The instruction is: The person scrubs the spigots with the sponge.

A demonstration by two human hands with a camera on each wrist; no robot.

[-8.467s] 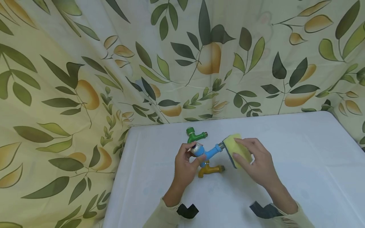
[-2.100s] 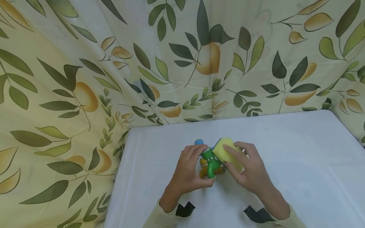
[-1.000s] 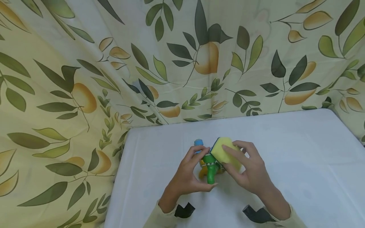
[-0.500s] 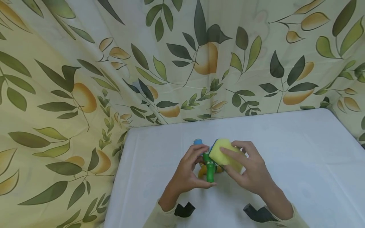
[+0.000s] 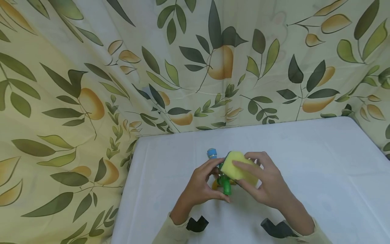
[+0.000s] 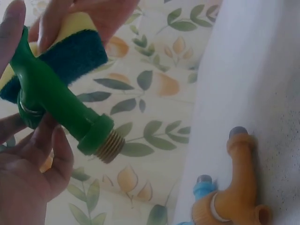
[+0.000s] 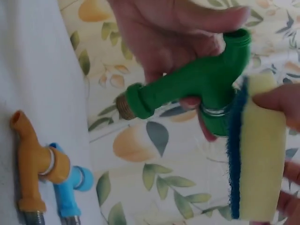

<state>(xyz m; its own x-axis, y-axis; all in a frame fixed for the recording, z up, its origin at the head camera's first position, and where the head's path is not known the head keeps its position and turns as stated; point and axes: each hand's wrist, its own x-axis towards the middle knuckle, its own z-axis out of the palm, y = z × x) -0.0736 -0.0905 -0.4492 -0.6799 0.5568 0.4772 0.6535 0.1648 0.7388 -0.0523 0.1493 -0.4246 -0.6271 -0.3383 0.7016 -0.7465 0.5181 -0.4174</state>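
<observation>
My left hand (image 5: 198, 186) grips a green plastic tap (image 6: 61, 101) above the table, thumb at the spout's mouth and fingers round the cap end. Its threaded brass-coloured inlet points away from the palm in both wrist views. My right hand (image 5: 271, 186) pinches a yellow sponge (image 5: 236, 166) between thumb and fingers. The sponge's dark blue-green scouring side (image 7: 235, 154) faces the tap and lies against the cap end in the right wrist view. From the head view, the sponge hides much of the tap.
On the white table (image 5: 320, 169) lie a blue tap (image 5: 211, 153) and an orange-yellow tap (image 7: 30, 164), side by side just beyond and under my hands. A leaf-and-fruit patterned curtain (image 5: 189, 101) hangs along the table's back and left edges.
Earlier my left hand held the blue tap while the green one lay behind; now the blue lies down and the green is held. Lately the green tap has turned and the sponge shifted slightly left and down.
</observation>
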